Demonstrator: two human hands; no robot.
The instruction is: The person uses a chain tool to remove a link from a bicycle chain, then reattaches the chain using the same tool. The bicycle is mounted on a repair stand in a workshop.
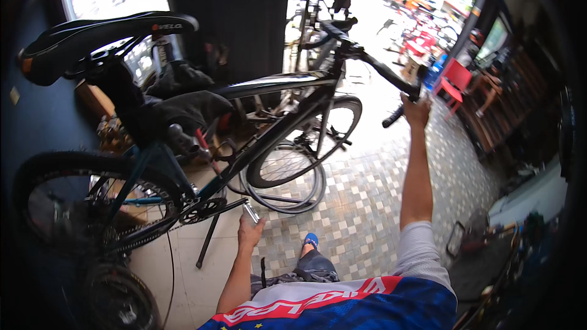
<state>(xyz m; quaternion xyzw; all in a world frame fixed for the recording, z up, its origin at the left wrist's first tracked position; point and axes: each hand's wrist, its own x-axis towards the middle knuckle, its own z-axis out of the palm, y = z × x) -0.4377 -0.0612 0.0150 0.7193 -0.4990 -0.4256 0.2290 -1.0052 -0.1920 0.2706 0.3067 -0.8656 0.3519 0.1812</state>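
A black bicycle with a dark frame (275,123) is held up in front of me on the left, its saddle (110,40) near the upper left. My left hand (249,232) is closed round the lower end of a short silver metal piece (251,212). That piece meets the tip of the crank arm (229,205); I cannot tell whether it is a pedal or a tool. At the far right end of the drop handlebar (385,73), my right hand (416,112) grips the bar by its brake hood. Its fingers are partly hidden.
Dark cloth (189,113) hangs at the stand behind the frame. A loose wheel (116,296) lies lower left, and a cable hangs nearby. Beyond the front wheel (306,140) stand other bikes. A red chair (454,82) and a wooden bench (507,104) are at right, above clutter.
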